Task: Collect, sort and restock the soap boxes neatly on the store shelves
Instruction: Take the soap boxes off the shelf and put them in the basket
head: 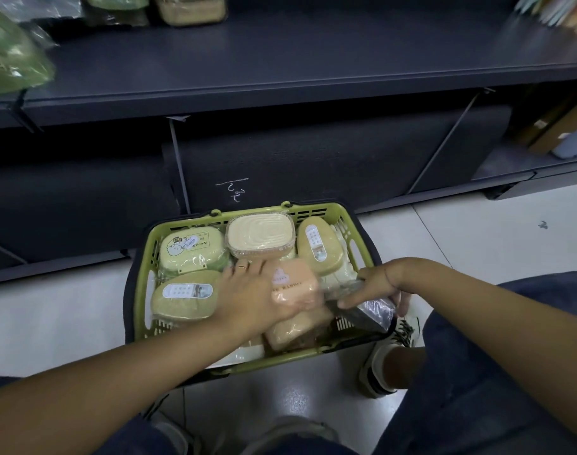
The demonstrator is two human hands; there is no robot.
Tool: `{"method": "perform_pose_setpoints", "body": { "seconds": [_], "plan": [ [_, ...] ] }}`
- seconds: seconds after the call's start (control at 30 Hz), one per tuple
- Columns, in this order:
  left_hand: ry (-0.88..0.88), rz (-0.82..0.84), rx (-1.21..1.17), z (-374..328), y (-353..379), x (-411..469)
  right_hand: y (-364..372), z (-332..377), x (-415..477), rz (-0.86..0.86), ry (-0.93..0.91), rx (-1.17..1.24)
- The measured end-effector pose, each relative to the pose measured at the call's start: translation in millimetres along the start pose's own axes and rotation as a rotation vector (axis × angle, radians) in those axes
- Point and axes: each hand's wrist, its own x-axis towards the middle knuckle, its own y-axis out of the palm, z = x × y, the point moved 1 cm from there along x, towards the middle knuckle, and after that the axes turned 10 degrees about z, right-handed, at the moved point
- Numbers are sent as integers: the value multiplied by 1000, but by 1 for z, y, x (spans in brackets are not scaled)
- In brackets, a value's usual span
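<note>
The right hand (379, 284) pinches a dark box (366, 311) at the basket's (316, 207) right edge. Its shiny wrap may slip. The left hand (252, 297) touches a peach box (295, 287), but I cannot tell if it grips.

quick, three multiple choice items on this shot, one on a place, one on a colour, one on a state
1. Where is the basket?
a) on the floor
b) on the shelf
c) on a lap

2. What colour is the basket?
a) red
b) green
c) blue

3. What is the right hand doing?
a) hanging open
b) gripping a dark wrapped box
c) pressing the shelf

Key:
1 a, the basket stands on the pale floor.
2 b, its rim and walls are green.
3 b, the right hand curls round the dark wrapped box.
</note>
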Motion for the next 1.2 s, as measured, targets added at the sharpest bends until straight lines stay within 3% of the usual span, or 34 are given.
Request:
{"method": "perform_pose_setpoints", "body": {
  "seconds": [0.07,0.17,0.4,0.5,0.57,0.67,0.9,0.97,1.07,1.2],
  "plan": [
    [-48,-80,114,12,7,0,-2,-1,3,-24,-23,-53],
    [14,-193,116,29,21,-2,-4,0,8,-21,-32,-74],
    [70,-224,102,21,32,12,-12,1,2,-23,-67,-13],
    [391,-120,235,3,36,8,-18,-3,-1,-8,-108,91],
    [571,50,168,-17,39,8,-21,-4,-3,-13,-116,129],
    [528,212,147,-37,55,16,-24,-4,-4,-17,-105,161],
    [605,330,244,-21,73,-4,-23,-4,-6,-64,-91,231],
    [601,347,230,-4,78,-12,-17,-2,-4,-63,-84,182],
    [620,229,337,19,87,-20,-6,5,-1,-44,-85,30],
    [606,140,344,27,95,-25,17,21,-1,-194,-132,-235]
  ]
}}
